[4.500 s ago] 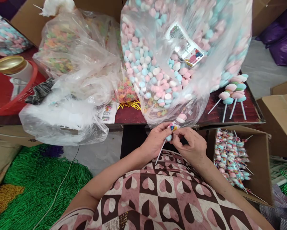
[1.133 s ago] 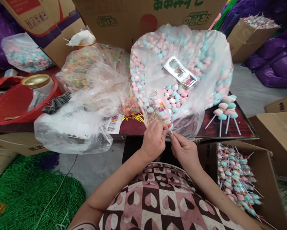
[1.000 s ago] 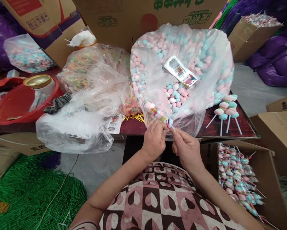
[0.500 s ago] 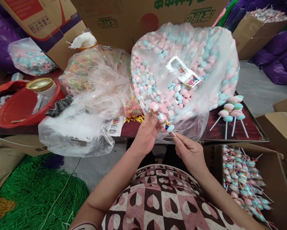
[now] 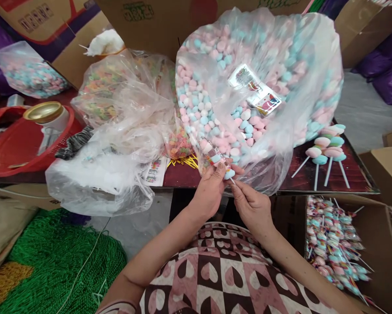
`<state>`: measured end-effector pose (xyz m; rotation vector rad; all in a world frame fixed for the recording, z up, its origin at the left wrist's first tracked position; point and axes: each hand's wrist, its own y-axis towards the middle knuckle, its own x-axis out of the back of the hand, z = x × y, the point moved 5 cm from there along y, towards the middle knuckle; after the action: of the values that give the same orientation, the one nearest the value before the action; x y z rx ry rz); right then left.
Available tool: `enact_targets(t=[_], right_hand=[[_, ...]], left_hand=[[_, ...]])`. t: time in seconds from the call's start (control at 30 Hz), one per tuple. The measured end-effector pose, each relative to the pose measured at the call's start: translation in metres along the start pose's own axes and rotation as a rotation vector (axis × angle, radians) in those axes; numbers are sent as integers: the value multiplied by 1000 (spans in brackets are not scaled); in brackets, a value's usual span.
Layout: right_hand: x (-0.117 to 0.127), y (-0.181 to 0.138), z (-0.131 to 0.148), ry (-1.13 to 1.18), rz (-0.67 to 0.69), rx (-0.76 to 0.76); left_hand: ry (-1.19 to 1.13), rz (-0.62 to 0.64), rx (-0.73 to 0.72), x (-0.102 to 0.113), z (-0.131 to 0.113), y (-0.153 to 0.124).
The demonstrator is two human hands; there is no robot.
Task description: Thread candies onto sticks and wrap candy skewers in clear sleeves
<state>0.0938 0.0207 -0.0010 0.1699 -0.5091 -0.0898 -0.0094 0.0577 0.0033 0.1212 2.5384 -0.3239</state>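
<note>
My left hand (image 5: 212, 185) is closed around a marshmallow skewer (image 5: 229, 174) in a clear printed wrapper, its fingers near the lower end. A pale blue marshmallow shows at the bottom, where a white stick comes out. That stick is pinched between the thumb and fingers of my right hand (image 5: 250, 200). Just beyond both hands lies a big clear bag of pink, white and blue marshmallows (image 5: 248, 128), with printed wrappers (image 5: 255, 89) on top. Gold twist ties (image 5: 183, 162) lie to the left of my hands.
Several unwrapped marshmallow skewers (image 5: 327, 148) stand at the table's right end. Below is a carton of wrapped skewers (image 5: 333, 244). Leftward are a bag of colourful gummies (image 5: 107, 91), a bag of white sticks (image 5: 98, 170) and a red basket (image 5: 25, 159). Green cord (image 5: 68, 261) covers the floor.
My left hand has slid down the wrapped skewer to its lower end, closer to my right hand. The right hand still holds the stick. The camera view has shifted slightly.
</note>
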Motion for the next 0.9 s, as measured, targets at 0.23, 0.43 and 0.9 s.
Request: enact_targets(t=[0.23, 0.43, 0.9], right_hand=[[9, 11, 14, -147, 114, 200], [44, 30, 29, -188, -25, 267], [24, 40, 18, -463, 134, 496]], left_hand=[[139, -39, 16, 13, 10, 2], [212, -32, 42, 18, 14, -2], [293, 24, 164, 17, 26, -10]])
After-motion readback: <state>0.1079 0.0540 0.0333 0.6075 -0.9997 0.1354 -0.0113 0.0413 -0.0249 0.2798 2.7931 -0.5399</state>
